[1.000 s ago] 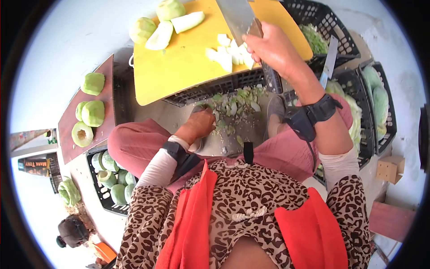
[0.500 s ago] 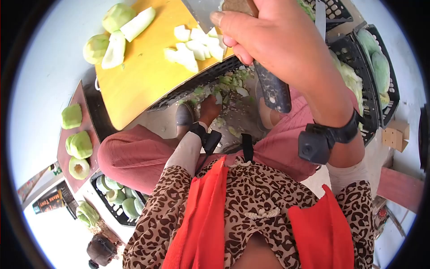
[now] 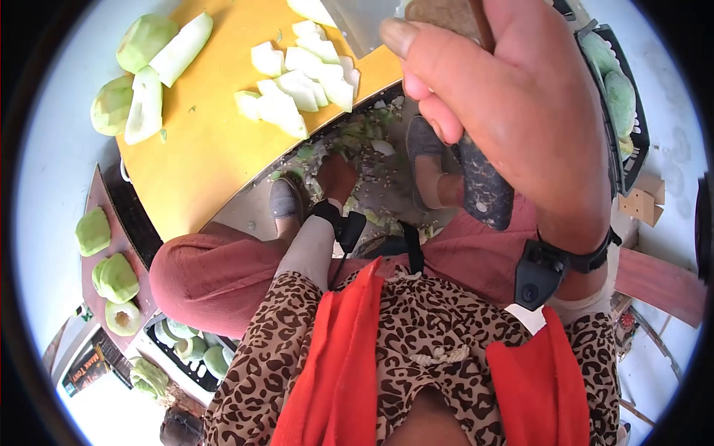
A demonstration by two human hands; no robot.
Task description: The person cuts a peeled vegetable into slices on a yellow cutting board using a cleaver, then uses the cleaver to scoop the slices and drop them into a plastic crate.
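My right hand (image 3: 498, 104) is wrapped round the black handle of a cleaver (image 3: 487, 186), raised near the table's right edge. Its broad metal blade points up and left over the yellow table (image 3: 201, 156). Just left of the blade lie chopped white chunks (image 3: 297, 82) of peeled fruit. My left hand (image 3: 336, 177) hangs down between my knees, below the table edge, over the scrap-strewn floor; its fingers are not clearly visible. At the table's far left are peeled pale-green fruits (image 3: 147, 43) and a long cut wedge (image 3: 182, 48).
Green and white scraps (image 3: 357, 141) litter the floor by my shoes. On the left, a reddish-brown board (image 3: 97, 197) bears several peeled fruits, with a black crate (image 3: 195, 368) of more below. Another crate (image 3: 632, 141) holds green fruits at right, near a cardboard box (image 3: 642, 201).
The view has shifted, so the table and fruit sit further left. My right hand with the cleaver appears further right, lower and larger. My left hand stays low between my knees.
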